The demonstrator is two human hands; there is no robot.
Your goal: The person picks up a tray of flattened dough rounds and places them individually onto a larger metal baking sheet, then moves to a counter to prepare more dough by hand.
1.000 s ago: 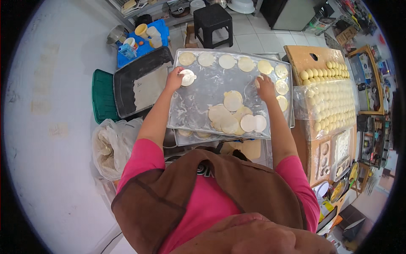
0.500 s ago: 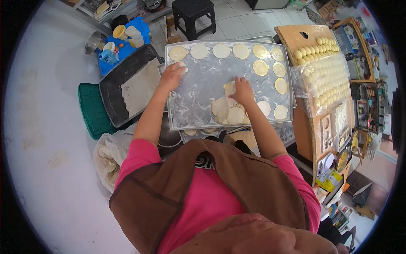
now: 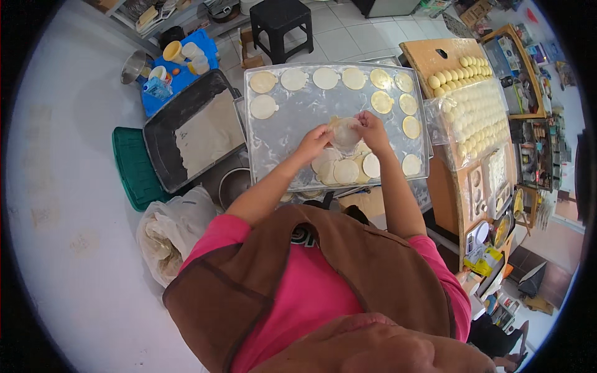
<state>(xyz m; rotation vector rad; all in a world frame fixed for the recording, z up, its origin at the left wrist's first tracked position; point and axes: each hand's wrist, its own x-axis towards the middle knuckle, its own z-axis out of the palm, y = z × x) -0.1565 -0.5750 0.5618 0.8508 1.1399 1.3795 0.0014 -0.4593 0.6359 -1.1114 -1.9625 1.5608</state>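
Above the near middle of a floured metal tray [image 3: 283, 133], both my hands grip a thin round dough disc [image 3: 344, 133]. My left hand [image 3: 315, 140] pinches its left edge, while the fingers of my right hand [image 3: 371, 129] close on the right edge. Just below is an overlapping pile of pale discs [image 3: 346, 171], partly covered by the held one. Other flat discs [image 3: 326, 78], some with a small tab at the rim, lie in a row along the far side and down the right side. One disc [image 3: 264, 107] starts a second row at the left.
Right of the tray, a wooden table [image 3: 438, 56] bears rows of dough balls [image 3: 476, 124], mostly under clear plastic. At left stand a black tub [image 3: 163, 146] with pale flour-like powder, a green lid [image 3: 127, 168] and a plastic bag [image 3: 171, 230]. A black stool [image 3: 281, 18] stands beyond.
My left hand has left the disc at the tray's far left and come right to the near middle. My right hand has raised a disc from near the pile; both hands now hold it.
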